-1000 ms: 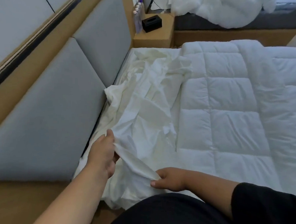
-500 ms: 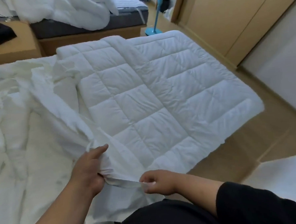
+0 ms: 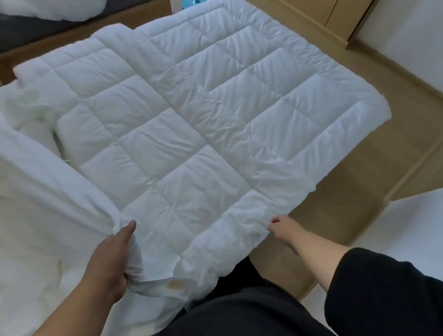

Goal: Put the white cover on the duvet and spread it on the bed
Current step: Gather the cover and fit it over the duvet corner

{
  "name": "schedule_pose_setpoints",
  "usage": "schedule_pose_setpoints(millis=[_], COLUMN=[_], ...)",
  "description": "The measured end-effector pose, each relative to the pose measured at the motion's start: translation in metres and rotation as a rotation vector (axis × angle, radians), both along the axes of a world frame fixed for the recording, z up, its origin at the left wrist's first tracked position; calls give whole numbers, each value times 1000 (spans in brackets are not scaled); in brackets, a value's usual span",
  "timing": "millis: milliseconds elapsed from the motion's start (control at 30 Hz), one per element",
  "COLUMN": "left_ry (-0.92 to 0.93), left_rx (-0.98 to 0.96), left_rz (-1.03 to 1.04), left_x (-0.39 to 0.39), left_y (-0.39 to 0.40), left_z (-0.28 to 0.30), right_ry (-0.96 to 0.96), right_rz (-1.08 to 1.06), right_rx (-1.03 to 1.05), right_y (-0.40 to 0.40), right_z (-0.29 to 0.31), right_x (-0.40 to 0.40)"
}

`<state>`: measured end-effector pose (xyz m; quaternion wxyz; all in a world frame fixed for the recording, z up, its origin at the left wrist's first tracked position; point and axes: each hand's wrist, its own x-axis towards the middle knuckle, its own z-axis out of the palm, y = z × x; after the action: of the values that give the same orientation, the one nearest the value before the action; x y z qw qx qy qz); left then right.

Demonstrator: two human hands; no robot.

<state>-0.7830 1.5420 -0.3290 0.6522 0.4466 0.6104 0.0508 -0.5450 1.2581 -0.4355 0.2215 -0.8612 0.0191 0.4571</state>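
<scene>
My left hand [image 3: 110,263] is gripping bunched cover [image 3: 37,203]; my right hand [image 3: 282,227] is touching the duvet [image 3: 200,122] edge, grip unclear. Both are soft, floppy; corners suit best.

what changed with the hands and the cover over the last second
The right hand let go of the white cover and moved right to the near edge of the quilted duvet, where its fingers are hidden under the edge. The view swung from the headboard side toward the foot of the bed. The left hand kept its grip on the bunched cover, and the duvet stayed spread flat on the bed.
</scene>
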Motion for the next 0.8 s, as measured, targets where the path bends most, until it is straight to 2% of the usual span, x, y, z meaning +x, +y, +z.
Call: schedule_pose_setpoints(millis=[67, 200, 300, 400, 533, 667, 733, 800], left_ry=[100, 255, 346, 434, 473, 475, 462, 429], left_rx=[24, 41, 48, 30, 16, 20, 20, 20], left_rz=[-9, -53, -155, -255, -293, -228, -162, -81], left_x=[26, 81, 116, 141, 155, 149, 137, 121], left_y=[-11, -31, -44, -53, -54, -49, -43, -35], left_z=[-19, -53, -75, -91, -102, -95, -83, -69], right_ry=[1, -46, -167, -179, -19, 54, 20, -51], right_rz=[-36, 23, 76, 146, 84, 254, 197, 46], right_rx=[-15, -72, -183, -267, -186, -137, -50, 86], right_y=[-4, -5, -2, 3, 11, 31, 48, 69], right_z=[-15, -50, -71, -93, -110, -102, -91, -72], right_x=[46, 129, 170, 197, 206, 200, 191, 180])
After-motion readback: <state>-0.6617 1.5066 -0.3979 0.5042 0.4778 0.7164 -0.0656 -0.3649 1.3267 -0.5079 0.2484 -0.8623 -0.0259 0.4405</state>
